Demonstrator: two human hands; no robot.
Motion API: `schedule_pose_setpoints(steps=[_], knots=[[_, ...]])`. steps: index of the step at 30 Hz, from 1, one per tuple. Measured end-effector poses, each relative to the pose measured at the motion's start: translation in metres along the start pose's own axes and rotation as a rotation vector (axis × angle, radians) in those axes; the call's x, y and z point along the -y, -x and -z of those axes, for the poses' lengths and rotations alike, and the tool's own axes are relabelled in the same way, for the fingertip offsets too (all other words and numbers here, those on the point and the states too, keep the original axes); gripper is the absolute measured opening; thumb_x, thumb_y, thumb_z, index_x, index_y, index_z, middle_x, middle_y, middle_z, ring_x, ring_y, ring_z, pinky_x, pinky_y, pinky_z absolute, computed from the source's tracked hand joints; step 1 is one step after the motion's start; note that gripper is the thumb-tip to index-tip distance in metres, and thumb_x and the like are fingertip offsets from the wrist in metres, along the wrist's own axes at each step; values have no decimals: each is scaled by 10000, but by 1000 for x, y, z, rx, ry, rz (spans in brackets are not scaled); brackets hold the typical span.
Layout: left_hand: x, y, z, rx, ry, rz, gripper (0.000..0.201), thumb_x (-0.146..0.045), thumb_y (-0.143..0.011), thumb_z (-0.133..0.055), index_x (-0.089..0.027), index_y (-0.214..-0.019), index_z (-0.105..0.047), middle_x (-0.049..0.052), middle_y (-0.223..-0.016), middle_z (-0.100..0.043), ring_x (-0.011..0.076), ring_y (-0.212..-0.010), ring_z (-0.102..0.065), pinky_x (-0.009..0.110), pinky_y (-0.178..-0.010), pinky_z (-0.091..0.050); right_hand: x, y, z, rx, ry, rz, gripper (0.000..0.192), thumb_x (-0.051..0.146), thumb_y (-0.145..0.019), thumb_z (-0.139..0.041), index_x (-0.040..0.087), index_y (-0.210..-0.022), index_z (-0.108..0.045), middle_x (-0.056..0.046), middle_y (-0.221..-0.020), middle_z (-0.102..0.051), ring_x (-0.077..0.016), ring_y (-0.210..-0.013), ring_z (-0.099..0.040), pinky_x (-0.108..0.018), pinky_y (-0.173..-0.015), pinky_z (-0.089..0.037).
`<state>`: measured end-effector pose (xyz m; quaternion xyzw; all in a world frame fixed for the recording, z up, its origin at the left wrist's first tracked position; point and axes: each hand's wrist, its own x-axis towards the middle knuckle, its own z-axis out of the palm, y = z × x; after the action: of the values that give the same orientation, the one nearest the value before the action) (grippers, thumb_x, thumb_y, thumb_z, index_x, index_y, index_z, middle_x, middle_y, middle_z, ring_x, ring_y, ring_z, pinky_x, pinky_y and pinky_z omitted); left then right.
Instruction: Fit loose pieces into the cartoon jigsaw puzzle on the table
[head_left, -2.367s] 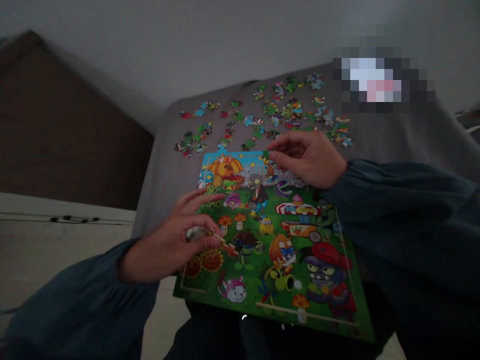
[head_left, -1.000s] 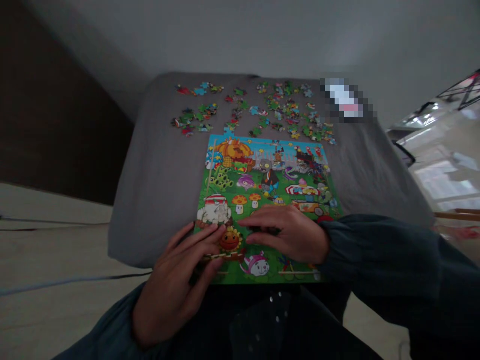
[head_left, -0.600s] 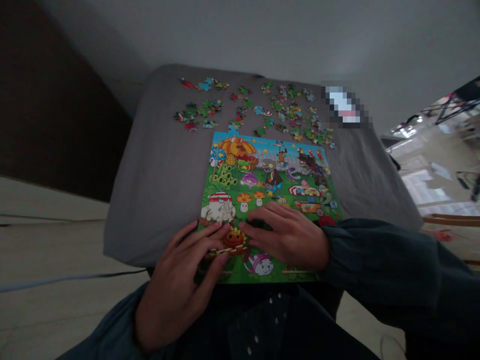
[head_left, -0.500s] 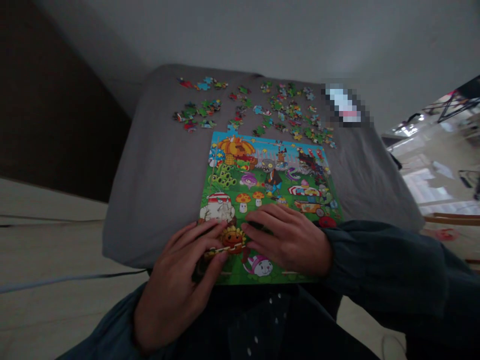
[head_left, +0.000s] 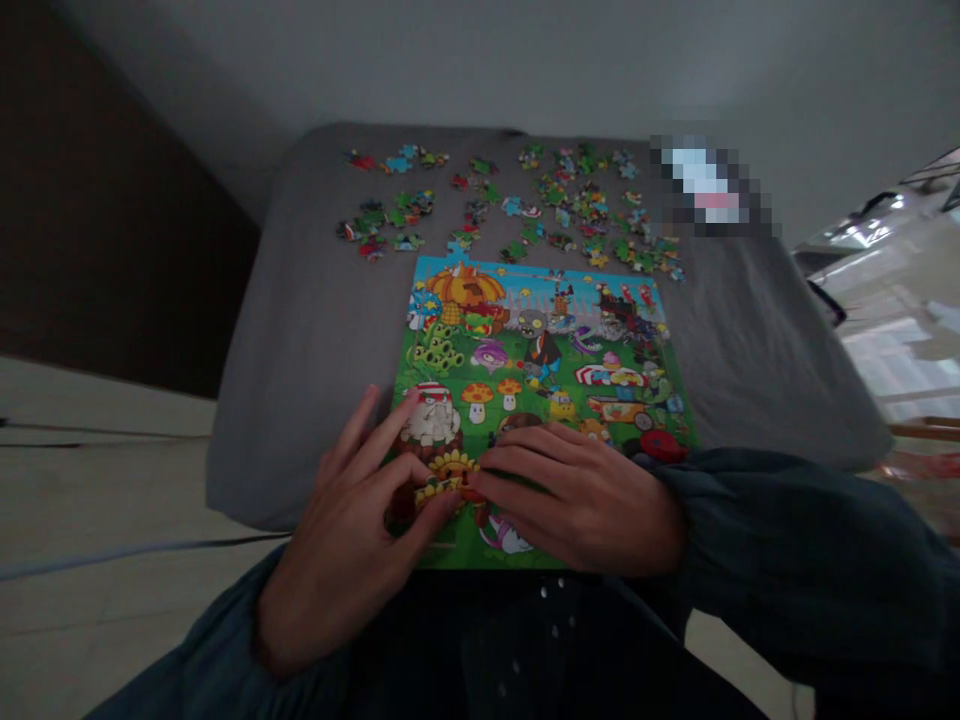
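A colourful cartoon jigsaw puzzle lies flat near the front edge of the grey-covered surface. Over its lower left part, my left hand pinches a yellow-edged puzzle piece between thumb and index finger; its other fingers stretch across the puzzle's left edge. My right hand is bent over the lower middle, its fingertips closed at the right end of the same piece. The right thumb is hidden, and the fingers cover much of the piece. A printed sunflower shows just above it.
Loose puzzle pieces lie scattered behind the puzzle, with a smaller group to the left. A blurred-out phone-like object is at the back right of the grey cloth. A pale cable runs at the left.
My right hand has shifted slightly down, its fingertips closer to my left thumb. The pinched piece now sits lower and is more covered. The view has moved a little.
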<state>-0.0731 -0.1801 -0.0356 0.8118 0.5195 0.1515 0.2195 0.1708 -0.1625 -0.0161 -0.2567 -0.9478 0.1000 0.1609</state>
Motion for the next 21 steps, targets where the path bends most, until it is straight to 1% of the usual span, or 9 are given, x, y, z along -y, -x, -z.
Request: schedule_pose_setpoints(steps=[5,8,11,13,15,18,21], knots=[[5,-2,4,52,19,-4,386,-570,-930,-540,-235,-792,-674,10,-1621,-333,368,-1536,-104,708,-1156,-247,-4,4,-7,-29,1,58,263,223,-985,-532,115,-1188,-661,-121,-1122,-714,-233,-1062,-625,-386,-874,-551],[5,-4,5,61,32,-2,401,-586,-932,-526,-248,-782,-684,-5,-1614,-348,381,-1536,-84,749,-1136,-227,-6,5,-9,-90,16,67,244,221,-990,-533,134,-1168,-675,-104,-1110,-722,-216,-1044,-634,-370,-884,-547],[1,-5,5,41,31,20,408,-581,-938,-511,-252,-771,-685,-21,-1625,-319,418,-1532,-16,812,-1087,-211,-6,5,-8,-163,25,82,210,208,-988,-546,149,-1125,-694,-82,-1086,-738,-195,-1001,-651,-343,-865,-550],[-3,-5,4,32,26,36,414,-577,-938,-508,-247,-762,-685,-29,-1646,-260,456,-1520,44,853,-1031,-228,-5,4,-5,-190,26,100,190,189,-983,-552,146,-1086,-706,-69,-1055,-749,-189,-952,-664,-327,-826,-556],[-8,-6,2,35,18,36,415,-562,-943,-504,-238,-755,-684,-24,-1656,-225,481,-1509,68,866,-993,-254,-5,3,-2,-205,27,117,186,173,-984,-542,137,-1041,-715,-62,-994,-756,-187,-895,-673,-322,-780,-559],[-13,-7,-2,62,-13,10,393,-528,-950,-511,-229,-763,-684,5,-1655,-231,493,-1508,36,854,-980,-284,-4,3,0,-204,22,122,220,175,-1003,-503,139,-999,-720,-52,-926,-756,-176,-834,-669,-315,-735,-553],[-14,-8,-3,77,-37,2,368,-524,-950,-518,-235,-809,-696,13,-1654,-233,485,-1512,9,844,-992,-279,-5,3,-1,-186,22,115,198,184,-997,-525,146,-1014,-719,-39,-917,-757,-171,-811,-664,-310,-717,-545]])
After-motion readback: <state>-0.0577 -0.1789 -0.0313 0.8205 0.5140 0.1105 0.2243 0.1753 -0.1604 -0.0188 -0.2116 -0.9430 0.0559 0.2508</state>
